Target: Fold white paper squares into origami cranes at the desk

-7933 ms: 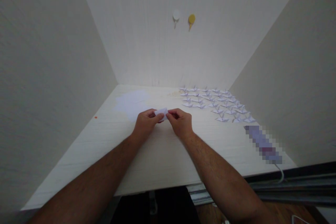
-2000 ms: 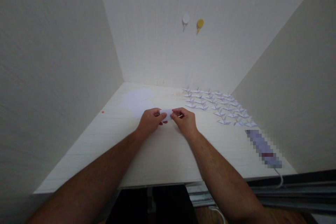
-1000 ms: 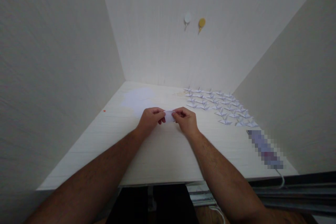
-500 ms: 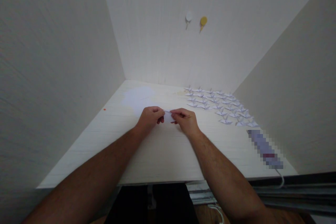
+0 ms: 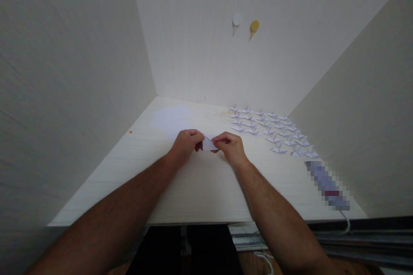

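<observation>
A small folded piece of white paper (image 5: 209, 144) is stretched between my two hands, just above the white table (image 5: 206, 189). My left hand (image 5: 187, 141) pinches its left end between thumb and fingers. At the other end my right hand (image 5: 229, 145) grips it the same way, thumb and forefinger on the upper right. A slanting fold edge shows on the paper's upper side. My fingers cover both of its ends.
Several folded paper cranes (image 5: 266, 131) stand in rows at the back right. White paper sheets (image 5: 172, 118) lie back left, near an orange speck (image 5: 130, 132). A blurred-out device (image 5: 327, 184) with a cable is at the right edge. Two hooks (image 5: 254, 25) hang on the back wall.
My right hand has shifted slightly to the right, and more of the paper shows between my hands, with a slanting fold edge now visible. The view has tilted a little.
</observation>
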Motion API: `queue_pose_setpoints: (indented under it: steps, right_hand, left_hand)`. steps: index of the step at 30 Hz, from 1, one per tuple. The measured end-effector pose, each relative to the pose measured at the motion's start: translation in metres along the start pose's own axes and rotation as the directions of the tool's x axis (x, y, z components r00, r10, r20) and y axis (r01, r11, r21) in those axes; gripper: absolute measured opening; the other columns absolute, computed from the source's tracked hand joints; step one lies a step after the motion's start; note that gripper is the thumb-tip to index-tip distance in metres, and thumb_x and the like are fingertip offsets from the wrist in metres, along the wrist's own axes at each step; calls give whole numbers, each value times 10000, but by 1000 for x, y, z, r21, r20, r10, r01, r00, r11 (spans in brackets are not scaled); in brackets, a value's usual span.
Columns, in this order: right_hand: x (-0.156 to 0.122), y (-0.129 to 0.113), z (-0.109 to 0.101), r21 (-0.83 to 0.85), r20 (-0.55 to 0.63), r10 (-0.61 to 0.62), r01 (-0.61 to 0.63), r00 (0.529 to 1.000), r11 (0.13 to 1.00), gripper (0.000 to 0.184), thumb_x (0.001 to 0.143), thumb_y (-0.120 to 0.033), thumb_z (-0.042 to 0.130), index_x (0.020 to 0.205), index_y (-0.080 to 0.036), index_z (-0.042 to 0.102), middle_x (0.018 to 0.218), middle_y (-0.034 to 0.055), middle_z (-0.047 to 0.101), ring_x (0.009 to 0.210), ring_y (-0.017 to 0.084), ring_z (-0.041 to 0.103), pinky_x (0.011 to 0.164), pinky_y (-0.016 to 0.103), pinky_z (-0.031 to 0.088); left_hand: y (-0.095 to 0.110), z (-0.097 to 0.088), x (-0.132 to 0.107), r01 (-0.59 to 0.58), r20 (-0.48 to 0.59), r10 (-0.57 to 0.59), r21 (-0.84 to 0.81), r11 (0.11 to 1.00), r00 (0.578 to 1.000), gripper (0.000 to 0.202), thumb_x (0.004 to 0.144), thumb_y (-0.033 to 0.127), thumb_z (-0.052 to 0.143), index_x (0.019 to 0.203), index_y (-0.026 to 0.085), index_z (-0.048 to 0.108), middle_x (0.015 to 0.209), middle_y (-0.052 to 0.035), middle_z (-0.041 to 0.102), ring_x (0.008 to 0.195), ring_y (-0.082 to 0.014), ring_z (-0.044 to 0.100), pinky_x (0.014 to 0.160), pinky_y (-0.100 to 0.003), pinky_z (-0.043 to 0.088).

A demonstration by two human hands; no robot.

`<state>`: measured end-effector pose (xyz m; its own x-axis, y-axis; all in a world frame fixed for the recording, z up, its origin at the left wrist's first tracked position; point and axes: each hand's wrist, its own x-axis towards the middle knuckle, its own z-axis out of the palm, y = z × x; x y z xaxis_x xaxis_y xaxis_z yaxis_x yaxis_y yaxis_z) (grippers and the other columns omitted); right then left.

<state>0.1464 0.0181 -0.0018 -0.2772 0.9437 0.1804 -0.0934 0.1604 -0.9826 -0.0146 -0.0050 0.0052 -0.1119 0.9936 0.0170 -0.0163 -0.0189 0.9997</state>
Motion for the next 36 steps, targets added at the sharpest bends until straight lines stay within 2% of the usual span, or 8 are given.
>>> queue_pose_setpoints:
  steps: [7,18,21,24,29,33,36]
  right_hand:
    - [0,-2,2,15,10,21,-22,1000,1000,86,570,-231,707,614,-190,645,518,-26,626,470,141,613,468,272,534]
    - [0,0,-1,-14,42,-37,38,998,999,49,562,-186,701,602,-179,673,545,-20,644,483,118,607,469,222,503]
    - [0,3,-3,-27,28,-58,59,998,998,47,567,-161,689,611,-177,688,571,-14,655,499,114,605,484,221,502]
    - [0,5,-5,-59,23,-69,70,997,996,62,586,-157,679,639,-178,701,582,-11,659,518,114,606,499,223,495]
    - [-1,3,-6,-84,77,-70,76,995,994,91,624,-176,649,695,-170,706,601,-6,657,530,114,605,507,228,498]
    - [1,0,-5,16,62,-11,10,998,1000,234,653,-253,679,874,-183,650,587,-49,625,490,103,585,491,237,516]
    - [3,2,-5,13,30,87,-88,996,996,251,666,-323,697,838,-180,583,537,-58,602,436,105,567,435,230,496]
  left_hand:
    - [1,3,-1,75,8,-75,-138,988,997,125,611,212,598,507,165,548,446,7,529,410,-102,457,418,-239,344]
    - [-2,3,0,110,34,-105,-200,974,994,93,604,213,615,560,147,568,501,-12,568,451,-126,525,439,-246,398]
    - [-1,2,-1,124,88,-107,-212,969,990,126,623,250,644,591,146,580,533,-14,577,469,-122,529,446,-243,408]
    - [-2,2,-2,154,162,-129,-156,976,978,200,631,310,700,615,147,585,558,-10,576,479,-111,521,443,-230,402]
    - [-4,1,-1,107,116,-98,-81,991,988,243,616,317,727,587,152,551,518,16,538,477,-100,496,453,-223,386]
    - [0,-1,-2,35,107,-36,16,999,994,227,647,331,702,599,146,579,506,24,542,477,-91,483,482,-221,382]
    - [3,-2,-4,1,95,-14,133,991,995,231,670,347,687,608,143,599,508,21,554,476,-87,472,476,-216,361]
